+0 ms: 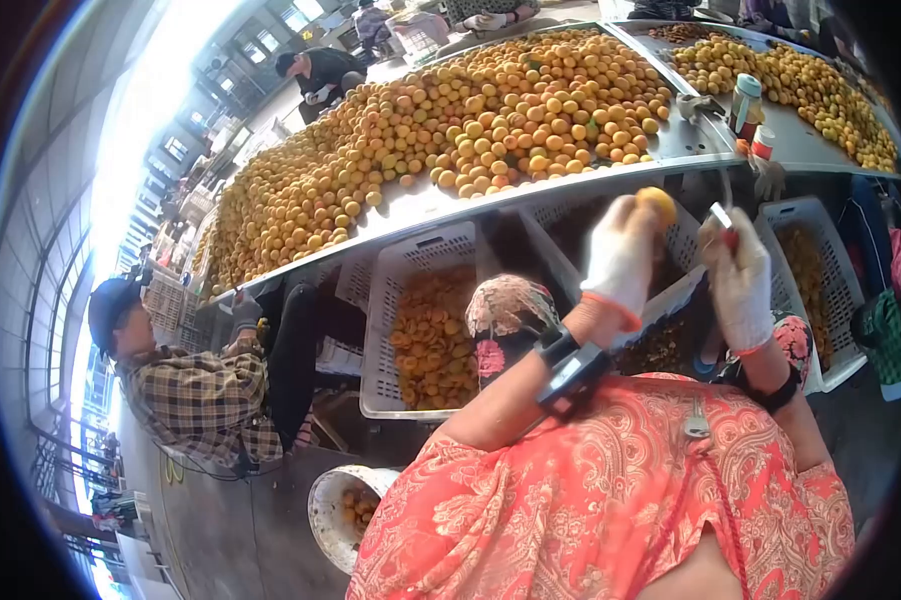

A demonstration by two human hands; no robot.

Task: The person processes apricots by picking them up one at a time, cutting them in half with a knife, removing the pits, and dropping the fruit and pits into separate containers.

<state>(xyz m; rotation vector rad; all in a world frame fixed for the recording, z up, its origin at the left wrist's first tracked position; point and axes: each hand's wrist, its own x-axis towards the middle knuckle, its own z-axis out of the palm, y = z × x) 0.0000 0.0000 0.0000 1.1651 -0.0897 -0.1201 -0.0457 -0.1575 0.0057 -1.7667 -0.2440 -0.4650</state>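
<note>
My left hand (618, 258), in a white glove with bare fingertips, is closed around a whole orange apricot (657, 205). My right hand (742, 285), gloved the same way, grips a small knife (721, 217) with a short pale blade and a reddish handle. The blade points up, a little to the right of the fruit and apart from it. Both hands are above the crates, just short of the metal table (560, 182), where a large heap of apricots (490, 110) lies.
A white crate (372, 375) holds halved apricots; another crate (842, 300) stands at right. A bucket (325, 515) is on the floor at my left. A co-worker in a plaid shirt (205, 400) sits at left. A bottle (744, 105) and a red-and-white container (762, 143) stand on the table.
</note>
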